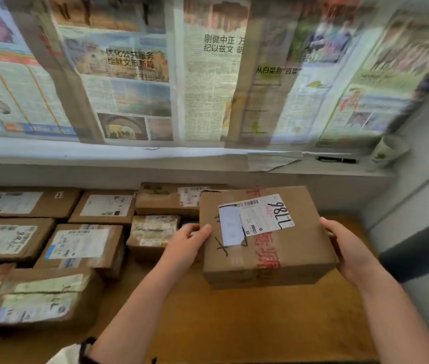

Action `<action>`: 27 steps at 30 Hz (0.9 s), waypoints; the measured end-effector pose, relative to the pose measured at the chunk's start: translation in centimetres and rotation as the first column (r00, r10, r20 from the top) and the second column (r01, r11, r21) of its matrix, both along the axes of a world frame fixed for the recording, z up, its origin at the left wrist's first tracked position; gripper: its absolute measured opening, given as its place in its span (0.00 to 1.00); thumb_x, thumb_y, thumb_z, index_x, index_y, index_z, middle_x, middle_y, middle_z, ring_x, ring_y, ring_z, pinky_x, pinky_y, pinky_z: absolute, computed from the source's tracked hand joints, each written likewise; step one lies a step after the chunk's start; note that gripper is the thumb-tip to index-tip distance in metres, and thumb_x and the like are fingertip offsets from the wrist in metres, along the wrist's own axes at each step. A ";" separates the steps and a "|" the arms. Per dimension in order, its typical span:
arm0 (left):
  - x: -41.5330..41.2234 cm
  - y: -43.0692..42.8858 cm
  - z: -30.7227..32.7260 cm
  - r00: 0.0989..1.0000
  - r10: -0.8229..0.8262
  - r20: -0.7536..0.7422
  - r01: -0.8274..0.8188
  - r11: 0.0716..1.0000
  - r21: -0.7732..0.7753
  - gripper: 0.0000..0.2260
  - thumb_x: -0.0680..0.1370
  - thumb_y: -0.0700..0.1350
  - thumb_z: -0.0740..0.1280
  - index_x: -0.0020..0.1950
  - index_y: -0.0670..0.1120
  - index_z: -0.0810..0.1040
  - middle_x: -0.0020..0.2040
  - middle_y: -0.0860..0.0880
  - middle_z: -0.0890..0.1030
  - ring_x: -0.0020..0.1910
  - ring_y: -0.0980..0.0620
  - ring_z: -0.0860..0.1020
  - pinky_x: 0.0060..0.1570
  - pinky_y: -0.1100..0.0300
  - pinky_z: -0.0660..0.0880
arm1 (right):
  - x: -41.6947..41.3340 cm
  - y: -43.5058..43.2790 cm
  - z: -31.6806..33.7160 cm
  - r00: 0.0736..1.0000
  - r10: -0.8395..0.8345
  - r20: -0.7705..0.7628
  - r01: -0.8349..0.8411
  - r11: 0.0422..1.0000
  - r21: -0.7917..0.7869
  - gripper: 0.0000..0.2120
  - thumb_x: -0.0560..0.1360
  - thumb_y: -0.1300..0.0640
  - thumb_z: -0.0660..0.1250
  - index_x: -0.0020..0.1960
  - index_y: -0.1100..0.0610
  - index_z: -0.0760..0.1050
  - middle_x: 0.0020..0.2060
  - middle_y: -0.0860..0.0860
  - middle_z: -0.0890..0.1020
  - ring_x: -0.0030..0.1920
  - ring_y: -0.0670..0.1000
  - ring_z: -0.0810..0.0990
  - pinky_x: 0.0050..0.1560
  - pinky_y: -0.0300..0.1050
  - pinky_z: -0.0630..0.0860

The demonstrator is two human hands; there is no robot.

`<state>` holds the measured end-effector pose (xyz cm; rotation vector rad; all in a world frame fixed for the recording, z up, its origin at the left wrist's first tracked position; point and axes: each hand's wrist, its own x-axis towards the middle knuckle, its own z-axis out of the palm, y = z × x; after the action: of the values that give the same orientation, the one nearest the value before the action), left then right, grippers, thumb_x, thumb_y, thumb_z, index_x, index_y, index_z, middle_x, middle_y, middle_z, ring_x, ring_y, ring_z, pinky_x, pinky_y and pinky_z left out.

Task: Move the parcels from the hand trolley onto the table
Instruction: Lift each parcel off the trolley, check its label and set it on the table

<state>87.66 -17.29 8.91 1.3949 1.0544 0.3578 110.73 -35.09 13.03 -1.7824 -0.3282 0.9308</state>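
Observation:
I hold a brown cardboard parcel point(281, 248) with red printed tape and a white label marked 7786 over the right part of the wooden table point(260, 324). My left hand point(185, 244) grips its left side, thumb on top. My right hand point(347, 248) grips its right side. Whether the parcel's bottom touches the table I cannot tell. Several other labelled cardboard parcels point(82, 245) lie flat in rows on the left and back of the table. The hand trolley is out of view.
A window covered with newspaper sheets point(155, 74) stands behind the table. On its white sill point(103, 153) lie a black pen point(336, 160) and a paper cup point(389, 151) at the right. A grey wall point(423, 206) closes the right side.

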 end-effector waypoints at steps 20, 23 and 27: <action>13.8 0.8 -7.0 0.981 0.063 -0.184 -0.076 0.995 -0.063 0.17 0.80 0.51 0.61 0.69 0.51 0.69 0.51 0.59 0.77 0.48 0.59 0.76 0.36 0.66 0.74 | 13.9 4.5 -12.4 0.964 -0.099 -0.247 0.105 0.994 0.011 0.14 0.80 0.58 0.58 0.64 0.58 0.71 0.54 0.55 0.80 0.47 0.50 0.78 0.42 0.44 0.74; 13.8 0.8 -7.7 0.974 0.094 -0.206 -0.104 0.994 -0.041 0.20 0.80 0.49 0.61 0.72 0.50 0.67 0.61 0.51 0.76 0.53 0.55 0.75 0.42 0.64 0.75 | 13.9 5.1 -13.3 0.963 -0.087 -0.255 0.094 0.995 0.015 0.16 0.80 0.58 0.58 0.66 0.58 0.71 0.56 0.56 0.79 0.49 0.51 0.78 0.43 0.44 0.74; 14.0 1.1 -8.3 0.970 0.125 -0.208 -0.126 0.992 0.009 0.20 0.80 0.48 0.62 0.72 0.49 0.67 0.62 0.49 0.75 0.54 0.53 0.75 0.40 0.65 0.74 | 13.9 5.6 -14.0 0.963 -0.083 -0.256 0.097 0.994 0.046 0.14 0.80 0.59 0.57 0.65 0.57 0.71 0.56 0.55 0.79 0.49 0.50 0.79 0.45 0.44 0.75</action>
<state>101.62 -16.15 0.64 1.3866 1.3191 0.3049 124.68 -29.45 -0.97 -1.5893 -0.1079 1.0600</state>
